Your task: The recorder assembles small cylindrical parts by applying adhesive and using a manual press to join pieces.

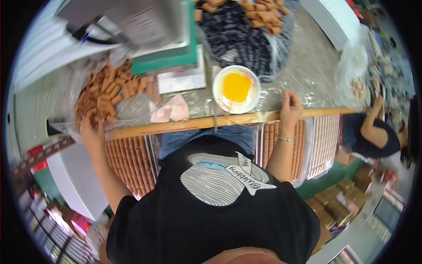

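Observation:
At the left, my left hand point(91, 133) reaches to the near edge of a pile of short orange-brown tubes point(110, 86). Its thumb and fingers stand apart around some of them, and the fingertips are partly hidden. My right hand point(291, 108), a bracelet on its wrist, is raised by the table's front edge, right of a white bowl point(218, 94) of yellow liquid point(237, 86). Its fingers are curled together; whatever they may pinch is too small to make out. A crumpled pale pink cloth point(172, 109) lies between the tubes and the bowl.
Behind the bowl, black pieces point(237, 37) and more orange-brown tubes point(266, 15) lie on plastic. A grey machine on a green base point(165, 64) stands at the back left. Trays of brown rods point(129, 163) sit below the wooden table edge point(158, 127). Another person point(373, 136) works at far right.

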The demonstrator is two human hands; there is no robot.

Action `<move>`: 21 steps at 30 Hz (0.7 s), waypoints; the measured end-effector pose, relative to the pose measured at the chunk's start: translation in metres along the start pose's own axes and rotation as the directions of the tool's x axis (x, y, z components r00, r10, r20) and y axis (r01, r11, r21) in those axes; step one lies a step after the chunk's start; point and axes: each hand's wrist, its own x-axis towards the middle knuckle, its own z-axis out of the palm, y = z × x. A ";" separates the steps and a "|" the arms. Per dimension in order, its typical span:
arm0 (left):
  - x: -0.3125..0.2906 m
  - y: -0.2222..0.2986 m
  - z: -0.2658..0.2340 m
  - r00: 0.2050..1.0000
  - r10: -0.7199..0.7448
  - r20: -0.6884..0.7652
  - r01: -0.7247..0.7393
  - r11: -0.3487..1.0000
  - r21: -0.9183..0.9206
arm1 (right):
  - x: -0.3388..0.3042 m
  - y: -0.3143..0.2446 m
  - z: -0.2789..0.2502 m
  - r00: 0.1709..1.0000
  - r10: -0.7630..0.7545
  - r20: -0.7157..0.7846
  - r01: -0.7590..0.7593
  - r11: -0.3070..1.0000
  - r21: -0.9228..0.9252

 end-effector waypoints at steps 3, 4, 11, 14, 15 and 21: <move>0.028 -0.008 0.023 0.929 -0.284 0.236 0.346 0.893 -0.287 | -0.004 -0.026 -0.015 0.998 -0.037 0.048 0.040 0.997 -0.071; 0.031 -0.003 0.023 0.934 -0.265 0.240 0.330 0.897 -0.294 | 0.000 -0.041 -0.015 0.999 -0.030 0.030 0.032 0.996 -0.078; 0.032 0.036 0.018 0.993 -0.093 0.068 0.097 0.994 -0.056 | 0.053 -0.070 0.024 0.827 -0.375 0.419 0.504 0.825 -0.256; 0.031 0.032 0.022 0.998 -0.022 0.062 0.018 0.998 0.062 | 0.064 -0.063 0.036 0.741 -0.423 0.522 0.620 0.730 -0.288; 0.031 0.028 0.024 0.998 0.006 0.068 -0.012 0.995 0.099 | 0.065 -0.060 0.038 0.718 -0.415 0.559 0.644 0.701 -0.307; 0.032 0.029 0.014 0.979 -0.052 0.199 0.048 0.999 0.026 | 0.055 -0.062 0.033 0.952 -0.193 0.237 0.242 0.950 -0.199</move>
